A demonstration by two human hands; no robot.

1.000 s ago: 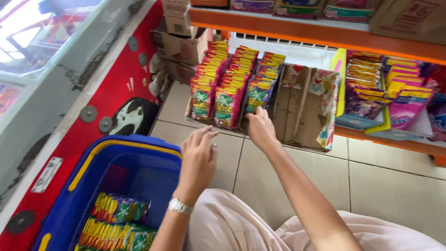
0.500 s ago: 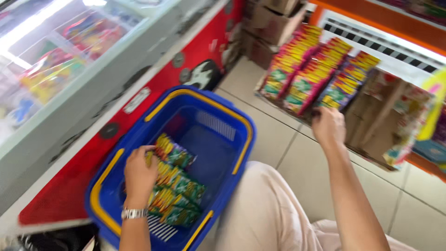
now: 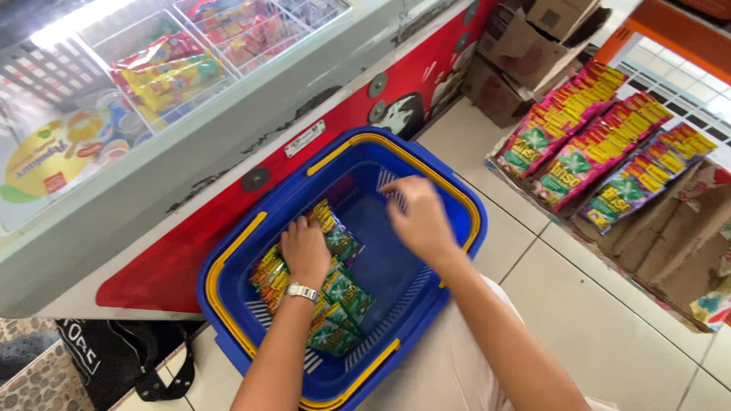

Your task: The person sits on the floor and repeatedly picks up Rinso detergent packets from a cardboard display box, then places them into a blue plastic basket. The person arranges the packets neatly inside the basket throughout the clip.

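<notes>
A blue shopping basket (image 3: 228,293) with yellow handles stands on the tiled floor beside a freezer. Inside it lies a row of green, yellow and red sachet packets (image 3: 346,293). My left hand (image 3: 306,247), with a watch on the wrist, rests on top of those packets with its fingers pressed down on them. My right hand (image 3: 420,217) hovers over the bare blue part of the basket's inside, fingers loosely curled, nothing visible in it.
A red-fronted chest freezer (image 3: 190,129) with glass lid runs along the left. Rows of pink and green sachet packets (image 3: 601,144) stand in a cardboard display at right. Cardboard boxes (image 3: 525,53) sit at the back. A black bag (image 3: 114,350) lies at bottom left.
My right hand has come back from the sachet display at right and now sits over the basket. My left hand stays on the packets in the basket.
</notes>
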